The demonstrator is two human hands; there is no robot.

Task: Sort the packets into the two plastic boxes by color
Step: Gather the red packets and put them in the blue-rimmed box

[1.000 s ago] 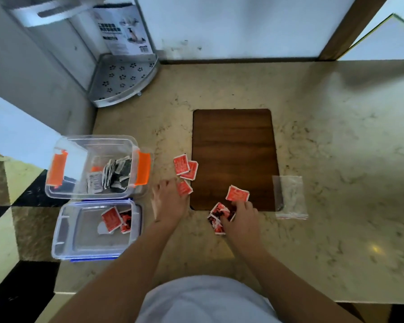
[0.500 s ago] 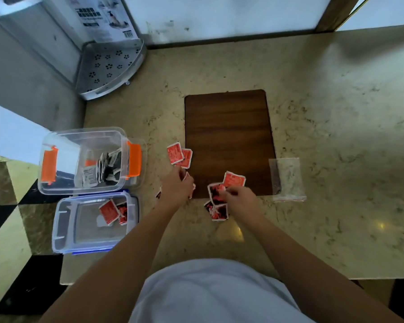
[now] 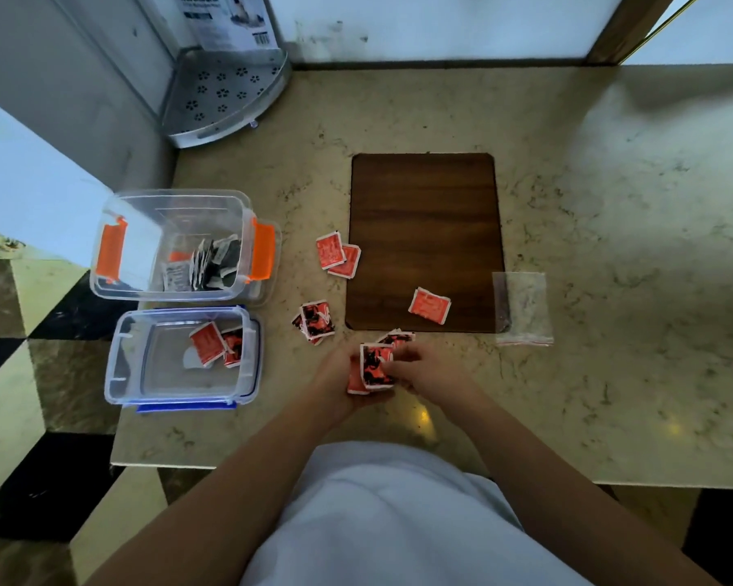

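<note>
1. Both hands meet just above the near edge of the marble counter, in front of the wooden board.
2. The left hand is cupped palm-up under a small stack of red packets; its fingers curl around the stack's left and lower sides.
3. The right hand closes its fingertips on the right edge of the same stack. Further red packets show just behind the fingers; whether they are held cannot be told.
4. Loose red packets on the counter:
   - a pair overlapping at the board's left edge;
   - a single packet lying on the board near its near edge;
   - a small pile just off the board's near-left corner.
5. The orange-latched plastic box stands at the counter's left edge and contains grey-and-white packets.
6. The blue-trimmed plastic box sits just in front of it, touching or nearly so, and contains red packets toward its far-right corner.
7. A clear zip bag lies flat beside the board's right edge.
8. A perforated corner shelf occupies the counter's far-left corner.
</note>
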